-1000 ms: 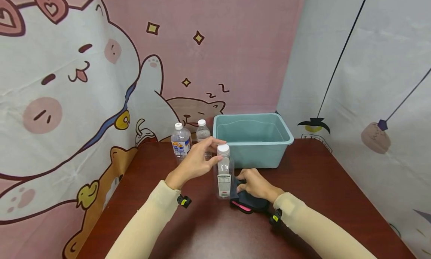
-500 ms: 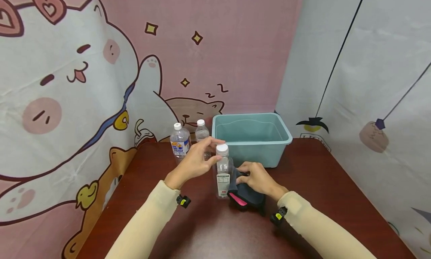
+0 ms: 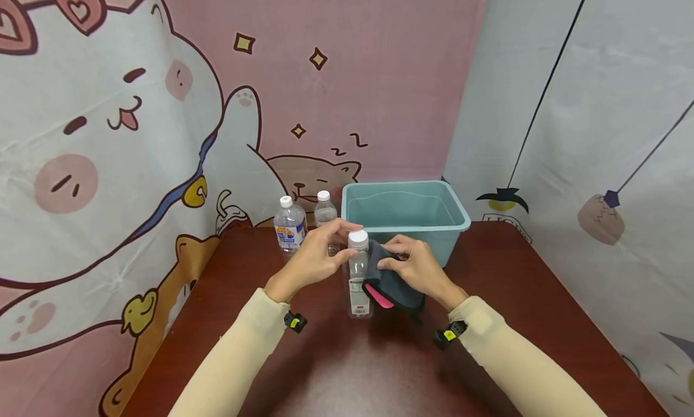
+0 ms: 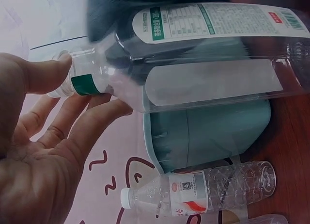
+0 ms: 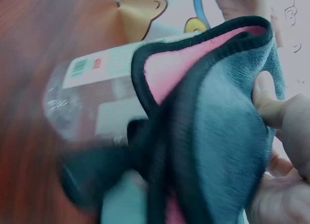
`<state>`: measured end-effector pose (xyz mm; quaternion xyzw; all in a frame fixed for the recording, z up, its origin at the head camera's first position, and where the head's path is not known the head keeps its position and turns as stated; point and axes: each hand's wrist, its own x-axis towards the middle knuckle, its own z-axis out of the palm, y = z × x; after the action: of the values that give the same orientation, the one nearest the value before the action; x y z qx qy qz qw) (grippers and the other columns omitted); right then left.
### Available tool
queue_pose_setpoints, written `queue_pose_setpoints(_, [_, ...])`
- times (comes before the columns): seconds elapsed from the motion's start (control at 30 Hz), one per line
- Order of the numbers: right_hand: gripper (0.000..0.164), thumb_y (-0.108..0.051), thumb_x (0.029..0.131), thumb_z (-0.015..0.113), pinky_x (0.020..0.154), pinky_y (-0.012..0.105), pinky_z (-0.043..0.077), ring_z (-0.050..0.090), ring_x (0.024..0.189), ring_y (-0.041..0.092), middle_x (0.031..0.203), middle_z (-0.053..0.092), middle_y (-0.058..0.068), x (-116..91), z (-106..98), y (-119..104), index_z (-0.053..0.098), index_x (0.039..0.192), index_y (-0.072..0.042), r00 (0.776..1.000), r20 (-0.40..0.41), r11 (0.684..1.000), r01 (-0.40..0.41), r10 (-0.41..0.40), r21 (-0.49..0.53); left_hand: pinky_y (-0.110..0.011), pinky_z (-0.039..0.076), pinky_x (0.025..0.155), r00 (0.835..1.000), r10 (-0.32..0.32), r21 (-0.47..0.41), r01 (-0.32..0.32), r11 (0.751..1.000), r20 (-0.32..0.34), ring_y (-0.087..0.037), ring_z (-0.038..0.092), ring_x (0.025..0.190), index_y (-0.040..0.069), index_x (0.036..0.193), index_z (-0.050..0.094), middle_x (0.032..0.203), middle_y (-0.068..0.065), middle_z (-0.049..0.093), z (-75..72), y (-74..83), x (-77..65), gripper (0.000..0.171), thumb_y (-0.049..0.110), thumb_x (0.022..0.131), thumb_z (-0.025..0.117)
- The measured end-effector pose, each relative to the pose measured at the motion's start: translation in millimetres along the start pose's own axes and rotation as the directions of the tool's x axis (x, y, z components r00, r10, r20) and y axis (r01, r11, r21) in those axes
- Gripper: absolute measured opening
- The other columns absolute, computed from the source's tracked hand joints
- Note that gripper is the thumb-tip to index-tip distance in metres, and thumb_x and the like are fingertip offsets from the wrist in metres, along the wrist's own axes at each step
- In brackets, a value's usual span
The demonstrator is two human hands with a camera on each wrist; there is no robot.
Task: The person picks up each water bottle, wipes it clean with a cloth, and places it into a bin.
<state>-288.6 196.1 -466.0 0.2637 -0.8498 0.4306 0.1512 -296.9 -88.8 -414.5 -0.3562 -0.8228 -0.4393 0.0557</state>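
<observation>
A clear plastic bottle [image 3: 360, 297] with a white cap stands upright on the table. My left hand [image 3: 316, 254] grips it at the cap and neck, thumb on the near side. In the left wrist view, the bottle [image 4: 208, 83] shows a white and green label and a green band at the neck. My right hand [image 3: 420, 272] pinches a folded dark grey cloth [image 3: 398, 289] beside the bottle's right side. In the right wrist view, this cloth [image 5: 227, 117] has black edging and a pink underside, and it overlaps part of the bottle.
A light teal plastic tub [image 3: 417, 248] stands behind the hands. Two more clear bottles stand at the back left, a larger labelled bottle [image 3: 290, 227] and a smaller bottle [image 3: 325, 211]. A cartoon-printed curtain [image 3: 379, 91] backs the brown table [image 3: 347, 369].
My right hand has raised the cloth along the bottle's right side, from table level towards the neck. The left hand keeps its grip at the cap, nearly unmoved.
</observation>
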Motion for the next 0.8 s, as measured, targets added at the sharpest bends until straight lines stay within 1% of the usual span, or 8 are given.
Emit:
queue_pose_setpoints(0.13, [0.031, -0.020, 0.099, 0.096, 0.079, 0.022, 0.058, 0.074, 0.102, 0.016, 0.114, 0.083, 0.002, 8.8, 0.9, -10.6, 0.091, 0.128, -0.013, 0.998, -0.047, 0.999, 0.029, -0.028, 0.019, -0.063, 0.067, 0.110, 1.000, 0.008, 0.012, -0.008, 1.000, -0.003, -0.029, 0.085, 0.123, 0.017, 0.153, 0.069, 0.133, -0.008, 0.081, 0.4, -0.4, 1.6, 0.048, 0.012, 0.109, 0.084])
queue_pose_setpoints(0.2, [0.030, -0.020, 0.099, 0.096, 0.079, 0.022, 0.058, 0.075, 0.106, 0.016, 0.117, 0.083, 0.002, 10.8, 1.4, -14.0, 0.091, 0.129, -0.013, 0.998, -0.055, 0.999, 0.032, -0.030, 0.032, -0.064, 0.067, 0.109, 1.000, 0.011, 0.011, -0.011, 1.000, -0.001, -0.030, 0.085, 0.122, 0.017, 0.153, 0.069, 0.132, -0.009, 0.082, 0.6, -0.2, 2.2, 0.047, 0.011, 0.109, 0.084])
queue_pose_setpoints(0.33, [0.033, -0.017, 0.099, 0.095, 0.078, 0.021, 0.059, 0.075, 0.107, 0.017, 0.119, 0.083, 0.003, 10.0, 2.2, -15.1, 0.090, 0.131, -0.013, 0.998, -0.063, 0.998, 0.028, -0.025, 0.054, -0.064, 0.068, 0.108, 1.000, 0.004, 0.014, -0.004, 1.000, 0.009, -0.031, 0.085, 0.123, 0.017, 0.152, 0.069, 0.134, -0.010, 0.082, 0.5, 0.7, 2.7, 0.047, 0.011, 0.108, 0.085])
queue_pose_setpoints(0.47, [0.033, -0.018, 0.099, 0.095, 0.081, 0.021, 0.059, 0.076, 0.110, 0.018, 0.120, 0.083, 0.003, 10.1, 2.6, -15.0, 0.090, 0.131, -0.012, 0.998, -0.061, 0.998, 0.034, -0.031, 0.056, -0.065, 0.067, 0.108, 1.000, -0.001, 0.017, 0.001, 1.000, 0.011, -0.031, 0.085, 0.123, 0.018, 0.152, 0.069, 0.135, -0.011, 0.082, 0.5, 0.2, 3.2, 0.046, 0.011, 0.109, 0.084])
queue_pose_setpoints(0.63, [0.028, -0.020, 0.098, 0.096, 0.083, 0.023, 0.059, 0.078, 0.111, 0.020, 0.119, 0.083, 0.002, 11.8, 3.0, -16.7, 0.092, 0.125, -0.014, 0.998, -0.049, 0.999, 0.036, -0.035, 0.029, -0.067, 0.067, 0.107, 1.000, -0.003, 0.015, 0.003, 1.000, 0.007, -0.030, 0.085, 0.122, 0.017, 0.152, 0.070, 0.135, -0.010, 0.082, 0.6, -1.1, 2.9, 0.045, 0.011, 0.109, 0.083])
queue_pose_setpoints(0.8, [0.025, -0.020, 0.098, 0.095, 0.080, 0.026, 0.057, 0.076, 0.104, 0.019, 0.113, 0.081, 0.001, 12.6, 3.9, -17.0, 0.092, 0.121, -0.013, 0.998, -0.033, 0.998, 0.050, -0.051, -0.025, -0.066, 0.067, 0.108, 1.000, -0.014, 0.015, 0.014, 1.000, 0.004, -0.029, 0.084, 0.122, 0.017, 0.153, 0.069, 0.135, -0.009, 0.081, 0.1, -0.7, 1.7, 0.046, 0.010, 0.110, 0.083])
